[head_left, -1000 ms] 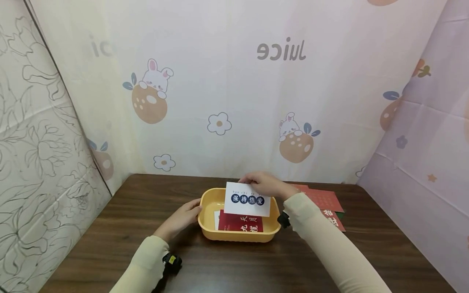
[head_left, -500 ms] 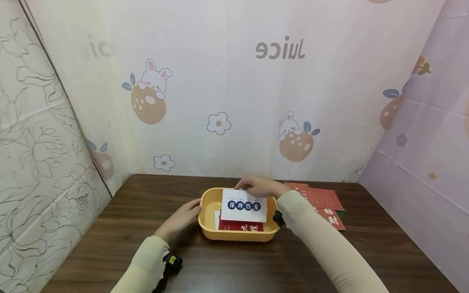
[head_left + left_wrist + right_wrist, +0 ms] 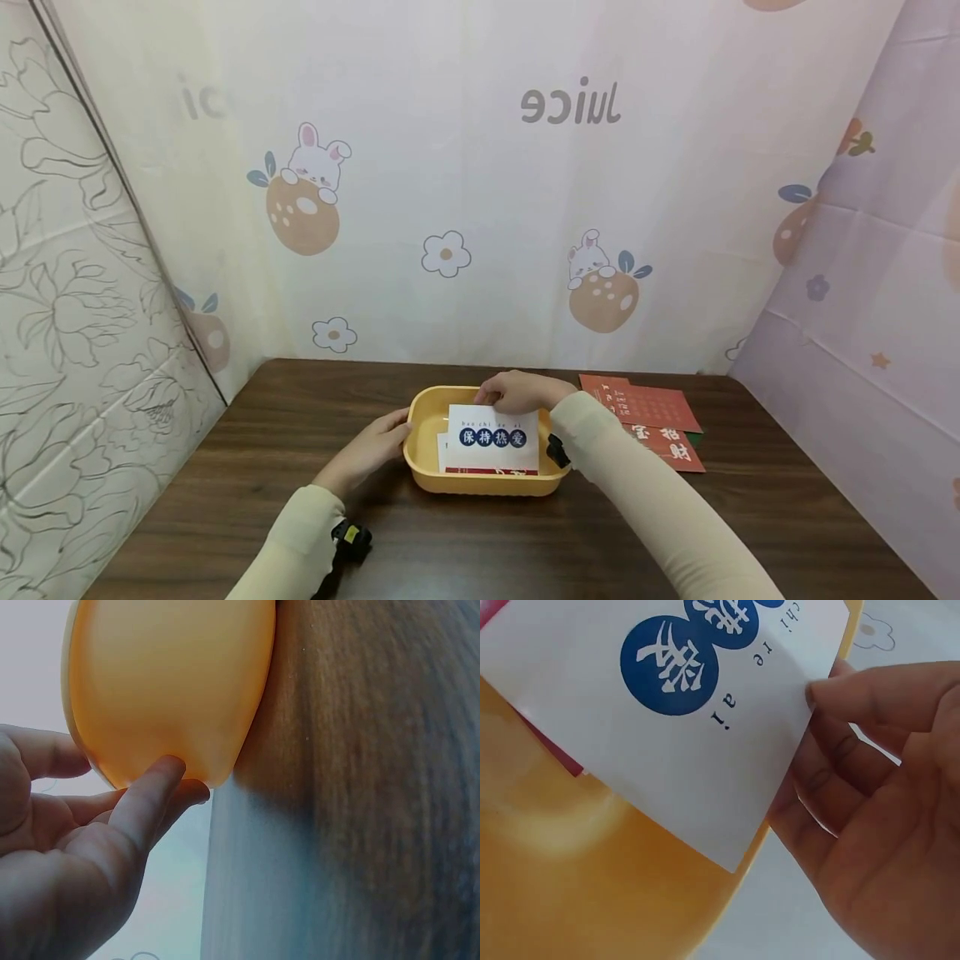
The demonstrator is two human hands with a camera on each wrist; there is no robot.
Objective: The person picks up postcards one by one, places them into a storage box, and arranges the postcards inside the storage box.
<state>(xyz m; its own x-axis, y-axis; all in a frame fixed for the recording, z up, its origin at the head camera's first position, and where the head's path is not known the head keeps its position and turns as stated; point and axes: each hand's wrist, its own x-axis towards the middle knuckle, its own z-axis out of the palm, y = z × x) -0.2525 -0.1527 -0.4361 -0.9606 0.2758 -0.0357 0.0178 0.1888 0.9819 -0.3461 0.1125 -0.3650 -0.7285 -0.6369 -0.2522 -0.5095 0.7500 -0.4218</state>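
Note:
A white card [image 3: 492, 439] with blue circles and white characters is held by its far edge in my right hand [image 3: 522, 392]. In the right wrist view the thumb [image 3: 870, 694] lies on its printed face, with the other fingers behind. The card is tilted inside a yellow plastic basin [image 3: 427, 421], covering most of a red card [image 3: 491, 472]. Part of another white card [image 3: 442, 452] shows at its left. My left hand [image 3: 372, 446] holds the basin's left end; in the left wrist view fingertips [image 3: 174, 763] press its outer wall.
Several red cards [image 3: 663, 407] lie overlapped on the wooden table [image 3: 480, 546] to the right of the basin, a green edge [image 3: 692, 437] showing among them. A patterned curtain [image 3: 450, 167] hangs behind the table, with more cloth at both sides.
My right hand has lowered the white card toward me and slightly left, deeper into the basin. It now hides more of the red card. The left hand has stayed at the basin.

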